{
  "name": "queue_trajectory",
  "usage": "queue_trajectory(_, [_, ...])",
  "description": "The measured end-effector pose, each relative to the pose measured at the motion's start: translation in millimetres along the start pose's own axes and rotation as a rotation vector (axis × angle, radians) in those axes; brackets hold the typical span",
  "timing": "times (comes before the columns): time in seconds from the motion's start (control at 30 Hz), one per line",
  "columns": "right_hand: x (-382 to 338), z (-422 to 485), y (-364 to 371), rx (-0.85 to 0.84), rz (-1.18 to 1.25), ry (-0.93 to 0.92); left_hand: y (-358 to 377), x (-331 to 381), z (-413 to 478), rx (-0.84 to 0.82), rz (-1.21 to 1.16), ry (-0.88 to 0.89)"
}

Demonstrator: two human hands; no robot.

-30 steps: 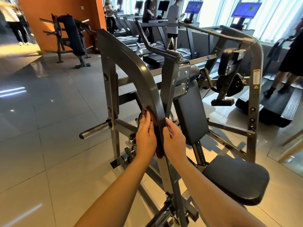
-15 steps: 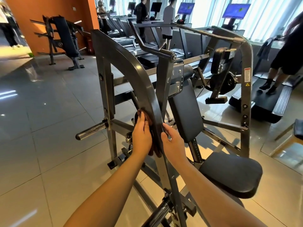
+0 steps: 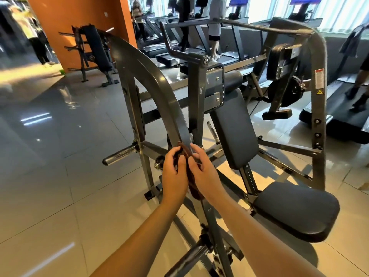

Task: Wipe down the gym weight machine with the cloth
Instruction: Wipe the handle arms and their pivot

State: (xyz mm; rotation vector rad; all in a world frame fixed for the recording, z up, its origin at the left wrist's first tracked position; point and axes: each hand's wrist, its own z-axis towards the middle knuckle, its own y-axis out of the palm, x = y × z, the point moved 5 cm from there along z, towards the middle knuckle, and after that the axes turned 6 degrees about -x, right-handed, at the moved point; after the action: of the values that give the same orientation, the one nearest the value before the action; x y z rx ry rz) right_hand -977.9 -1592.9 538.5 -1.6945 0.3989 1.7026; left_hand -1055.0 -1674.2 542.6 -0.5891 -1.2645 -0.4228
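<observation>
Head view: brown cloth (image 3: 194,188) is wrapped around the lower end of the weight machine's curved grey bar (image 3: 159,92), to the left of the back pad (image 3: 235,126) and above the tiled floor (image 3: 60,176). Left hand (image 3: 174,170) grips the cloth with curled fingers on the bar's left side. Right hand (image 3: 203,172) pinches it on the right side, the two hands almost touching.
</observation>
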Motion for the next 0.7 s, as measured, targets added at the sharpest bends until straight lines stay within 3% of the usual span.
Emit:
queue_trajectory(0.13, [-0.7, -2.6, 0.1, 0.020, 0.046, 0.002, 3.1, 8.9, -13.0, -0.027, 0.073, 0.030])
queue_trajectory(0.27, [-5.7, 2.6, -25.6, 0.184, 0.121, -0.012, 2.8, 15.6, -0.4, 0.030, 0.191, 0.116])
queue_trajectory(0.37, [-15.1, 25.5, -55.4, 0.316, 0.122, -0.073, 1.0, 3.2, 9.1, 0.096, 0.177, 0.044])
queue_trajectory(0.5, [-32.8, 52.2, -34.9, 0.106, 0.060, -0.167, 19.0, -7.3, 4.1, 0.022, 0.093, -0.026])
queue_trajectory(0.7, [-9.8, 43.0, -29.2, 0.154, 0.072, -0.193, 24.0, -15.8, 4.6, 0.016, 0.143, -0.030])
